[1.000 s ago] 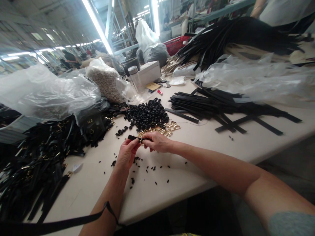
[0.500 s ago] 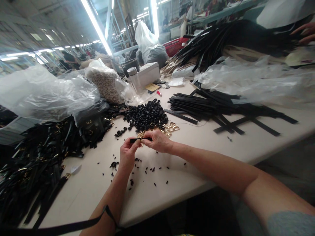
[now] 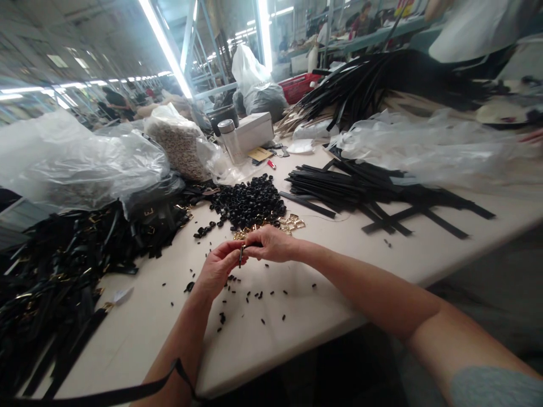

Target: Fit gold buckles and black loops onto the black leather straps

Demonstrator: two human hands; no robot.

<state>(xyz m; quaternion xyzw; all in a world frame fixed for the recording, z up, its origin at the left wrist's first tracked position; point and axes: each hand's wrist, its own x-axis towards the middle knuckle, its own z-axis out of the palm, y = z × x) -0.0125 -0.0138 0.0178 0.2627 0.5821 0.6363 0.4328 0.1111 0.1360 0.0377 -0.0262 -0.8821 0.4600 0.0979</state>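
Observation:
Over the near part of the table, my left hand (image 3: 217, 267) and my right hand (image 3: 275, 244) meet, both closed on one short black strap (image 3: 241, 258). My left fingers pinch it at the front, where it shows as a thin dark edge. The rest of the strap is hidden by my right fingers. Just behind the hands lie gold buckles (image 3: 293, 223), partly covered by my right hand. A heap of small black loops (image 3: 250, 199) rises beyond them. Tiny black bits (image 3: 259, 295) are scattered on the tabletop nearer me.
Black straps with gold buckles (image 3: 85, 249) pile up at left under a clear plastic bag (image 3: 80, 164). Flat black strips (image 3: 326, 182) lie at right beside plastic sheeting (image 3: 407, 144). A bottle (image 3: 230, 141) and white box (image 3: 255, 129) stand at the back of the table (image 3: 322, 333).
The strap, seen lengthwise between my hands before, is now turned so its edge points down toward me. My left hand has tilted and lies lower. A person's hand at far right has moved mostly out of view.

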